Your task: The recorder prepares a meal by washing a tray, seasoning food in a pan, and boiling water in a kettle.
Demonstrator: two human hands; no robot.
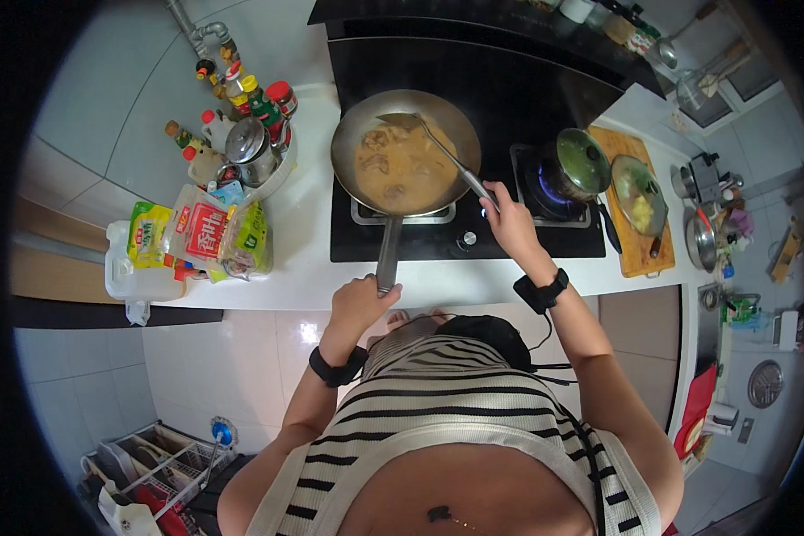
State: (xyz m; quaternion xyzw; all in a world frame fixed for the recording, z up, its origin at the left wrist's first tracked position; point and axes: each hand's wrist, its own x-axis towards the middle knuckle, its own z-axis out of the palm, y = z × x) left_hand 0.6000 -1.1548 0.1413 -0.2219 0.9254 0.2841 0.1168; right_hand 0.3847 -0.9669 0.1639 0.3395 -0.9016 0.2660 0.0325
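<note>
My left hand (pixel 363 301) grips the end of the long handle (pixel 390 251) of a large metal wok (pixel 348 144) on the left burner. Brown sauce (pixel 412 164) with several chunks of food, perhaps meat, fills the wok's bottom. In my right hand (pixel 512 224) is the handle of a metal wok spatula (pixel 452 157). Its blade (pixel 400 120) rests near the far inner side of the wok, at the sauce's edge. Whether the blade touches the metal there I cannot tell.
A glass-lidded pot (pixel 581 164) stands over a blue flame on the right burner. Beyond it, a wooden cutting board (pixel 633 258) carries a glass lid (pixel 643 177) and a knife (pixel 656 246). Seasoning bottles (pixel 262 107), a metal pot (pixel 251 151) and food bags (pixel 201 228) crowd the counter's left.
</note>
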